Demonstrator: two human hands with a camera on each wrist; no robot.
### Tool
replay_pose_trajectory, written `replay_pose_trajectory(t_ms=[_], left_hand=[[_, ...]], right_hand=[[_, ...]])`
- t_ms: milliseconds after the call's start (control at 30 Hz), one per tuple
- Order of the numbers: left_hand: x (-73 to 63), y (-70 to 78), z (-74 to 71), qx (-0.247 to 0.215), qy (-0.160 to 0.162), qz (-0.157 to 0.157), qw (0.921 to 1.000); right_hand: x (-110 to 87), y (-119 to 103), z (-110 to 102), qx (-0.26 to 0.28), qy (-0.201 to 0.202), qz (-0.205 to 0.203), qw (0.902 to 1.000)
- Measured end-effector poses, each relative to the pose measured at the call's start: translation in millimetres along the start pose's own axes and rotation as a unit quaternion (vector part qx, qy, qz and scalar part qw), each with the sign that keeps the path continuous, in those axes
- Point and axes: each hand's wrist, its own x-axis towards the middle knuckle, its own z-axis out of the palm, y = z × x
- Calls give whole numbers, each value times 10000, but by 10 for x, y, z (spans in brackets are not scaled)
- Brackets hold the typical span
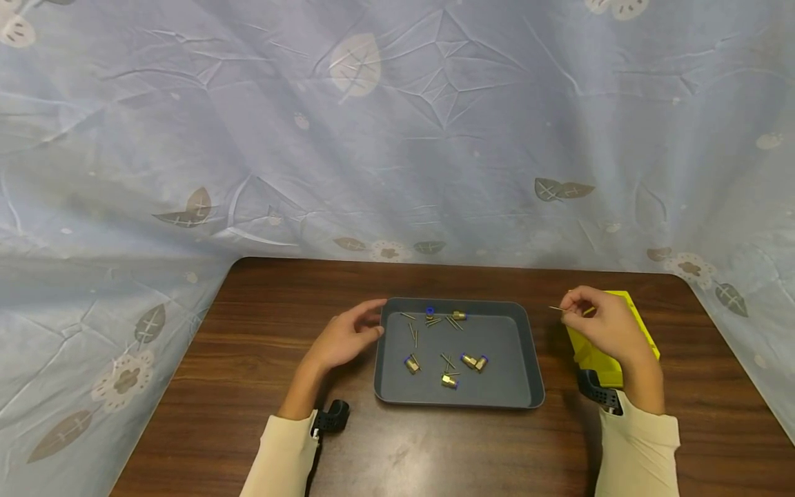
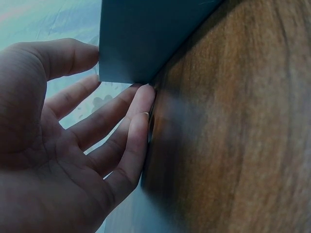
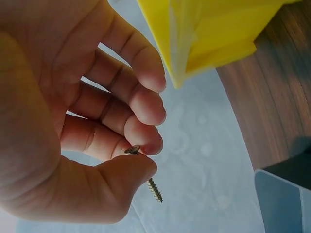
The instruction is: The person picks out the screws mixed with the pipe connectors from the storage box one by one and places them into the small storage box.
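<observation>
My right hand [image 1: 605, 324] pinches a small brass-coloured screw [image 3: 154, 190] between thumb and forefinger, over the yellow bin [image 1: 596, 355]. In the right wrist view, the countersunk head shows above the thumb and the threaded tip points down. The left hand [image 1: 344, 338] is at the left side of a grey tray [image 1: 497, 397], with thumb and fingertips at its rim and wall, the fingers loosely spread. Inside the tray lie several screws [image 1: 414, 336] in loose groups and several brass push-in fittings [image 1: 450, 381] with blue collars.
A dark wood table [image 1: 261, 386] carries everything. The yellow bin stands right of the tray, partly hidden by the right hand and forearm. Behind the table hangs a pale blue patterned cloth [image 1: 397, 152]. Each wrist wears a black camera mount [image 1: 332, 416].
</observation>
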Motion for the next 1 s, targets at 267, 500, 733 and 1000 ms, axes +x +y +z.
replay_pose_trajectory(t_ms=[267,500,733,1000], left_hand=[[-1,-6,5,-17,-7,26,10000],[3,-13,3,7,-15,28,10000],[4,-14,4,-2,-15,36,10000],[6,-18,6,28,-5,41,10000]], right_hand=[[-51,97,-81,-274,114,135,9995],[-105,165,-152,-390,267,303,9984],[-143,220,-217,-617,263,638,9957],[-206,291,-275,-672,467,777,9936]])
